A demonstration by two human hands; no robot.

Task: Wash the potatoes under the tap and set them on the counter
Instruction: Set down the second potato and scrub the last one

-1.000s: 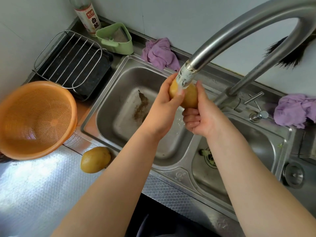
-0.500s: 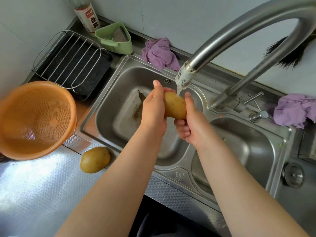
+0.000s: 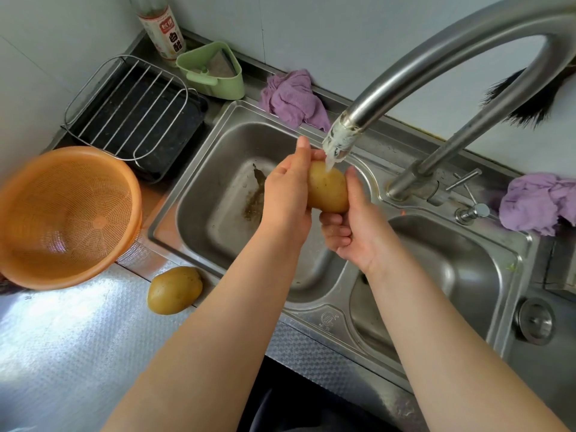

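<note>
Both hands grip one potato (image 3: 327, 187) over the sink (image 3: 218, 194), the left hand (image 3: 288, 198) and right hand (image 3: 352, 229) cupping it right under the running tap (image 3: 339, 140). A second potato (image 3: 174, 289) sits on the desk (image 3: 78, 338) beside the sink's edge.

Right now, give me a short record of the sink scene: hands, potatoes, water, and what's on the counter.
left hand: gripping held potato
right hand: cupping it from below
held potato: under the tap, over the sink
water: running onto it
counter potato: lying by the sink's front rim
colander: orange, empty, left of sink
cloths: purple, behind sink
</note>
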